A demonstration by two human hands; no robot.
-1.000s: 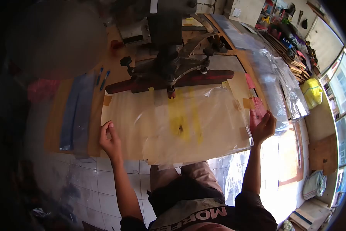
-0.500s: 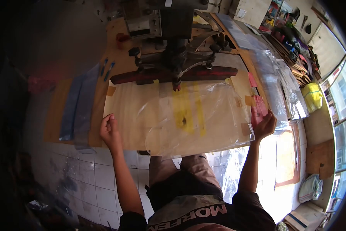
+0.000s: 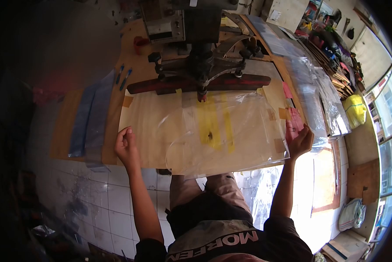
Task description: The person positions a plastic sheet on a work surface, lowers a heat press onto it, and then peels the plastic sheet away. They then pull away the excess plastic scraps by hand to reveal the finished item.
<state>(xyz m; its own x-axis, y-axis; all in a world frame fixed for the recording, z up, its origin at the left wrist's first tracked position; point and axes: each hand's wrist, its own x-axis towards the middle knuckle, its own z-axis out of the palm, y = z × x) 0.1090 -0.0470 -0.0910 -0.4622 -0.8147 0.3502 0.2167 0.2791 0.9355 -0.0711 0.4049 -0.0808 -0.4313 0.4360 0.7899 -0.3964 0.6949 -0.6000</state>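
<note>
My left hand (image 3: 127,147) is beside the left edge of a pale board (image 3: 146,131), its fingers curled and nothing showing in them. At the board's right side, my right hand (image 3: 301,142) is also curled closed, near the corner of a clear plastic sheet (image 3: 248,153); I see nothing held in it. The sheet lies over the board, its front edge reaching the table's front. Yellow tape strips (image 3: 209,131) show through it. Just beyond the sheet, a machine's long dark-red bar (image 3: 252,81) spans the board.
Blue-tinted plastic sheets (image 3: 80,124) lie on the left of the table, near two blue pens or cutters (image 3: 125,78). More clear plastic (image 3: 331,102) is stacked at the right. A red piece (image 3: 294,118) sits by my right hand. A yellow bag (image 3: 354,110) stands farther right.
The view has shifted very slightly. Both hands, the sheet and the machine bar keep nearly the same places relative to one another.
</note>
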